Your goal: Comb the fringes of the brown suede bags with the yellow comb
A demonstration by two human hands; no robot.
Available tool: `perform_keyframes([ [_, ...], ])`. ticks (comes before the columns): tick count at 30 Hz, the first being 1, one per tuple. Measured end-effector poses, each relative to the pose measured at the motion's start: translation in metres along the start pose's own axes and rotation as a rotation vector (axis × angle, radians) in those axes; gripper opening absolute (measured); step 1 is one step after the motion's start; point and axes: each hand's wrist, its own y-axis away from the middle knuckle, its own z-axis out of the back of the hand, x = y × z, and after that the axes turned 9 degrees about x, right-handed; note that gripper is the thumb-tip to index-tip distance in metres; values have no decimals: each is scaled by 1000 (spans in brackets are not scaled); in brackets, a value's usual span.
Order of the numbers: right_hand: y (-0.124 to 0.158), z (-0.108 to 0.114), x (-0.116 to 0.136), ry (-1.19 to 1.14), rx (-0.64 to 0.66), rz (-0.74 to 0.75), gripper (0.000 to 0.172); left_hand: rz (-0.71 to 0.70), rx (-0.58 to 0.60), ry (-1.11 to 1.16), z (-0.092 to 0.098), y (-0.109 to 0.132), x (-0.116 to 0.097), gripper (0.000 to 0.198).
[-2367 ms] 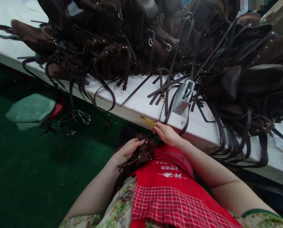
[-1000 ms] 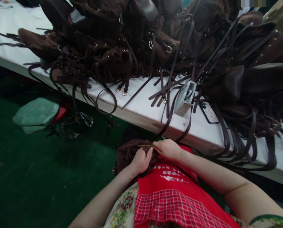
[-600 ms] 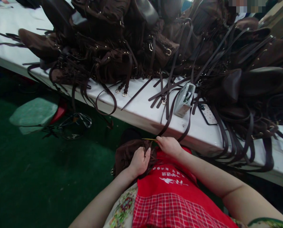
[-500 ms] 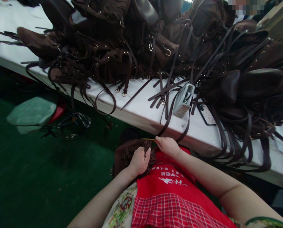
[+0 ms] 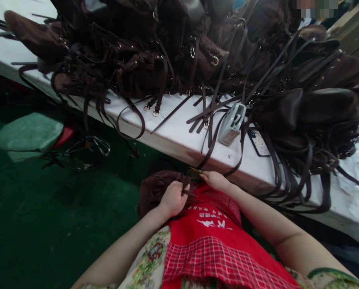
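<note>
A dark brown bag (image 5: 154, 187) with fringe rests on my lap against the red apron (image 5: 209, 200). My left hand (image 5: 173, 199) is closed on its fringe (image 5: 190, 193), and strand ends stick out beyond the thumb. Pinched in my right hand (image 5: 216, 180) is a yellowish-brown comb (image 5: 193, 172), its teeth pointing down. It sits just above the fringe, to the right of the bag; whether it touches any strands I cannot tell.
Brown bags (image 5: 143, 74) lie heaped along the white table (image 5: 173, 120), their straps hanging over its edge. A whitish box-shaped device (image 5: 230, 130) and a phone (image 5: 259, 142) lie near that edge. A pale green bundle (image 5: 30, 132) is on the floor at left.
The comb has turned from edge-on so its teeth show, and it sits slightly higher. My left hand has shifted a little, with fringe ends now sticking out. The view has moved slightly.
</note>
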Motion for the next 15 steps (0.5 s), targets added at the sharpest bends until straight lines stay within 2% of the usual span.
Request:
perform_keyframes([
  [2,16,10,8,-57,-85,47,41,61,-38,105,0,-5,8,34],
  [5,41,22,25,-216,-257,205,42,57,-21,149,-2,-13,12,31],
  [8,54,18,38,-156,-237,360,36,-17,35,91,-1,-15,6,22],
  [11,49,5,41,75,-176,268,31,-87,113,-47,2,-11,-4,24],
  [13,41,-1,39,138,-172,187,31,-120,140,-153,5,-6,-10,30],
  [15,33,-1,38,157,-190,169,30,-163,135,-216,7,-2,-15,35],
])
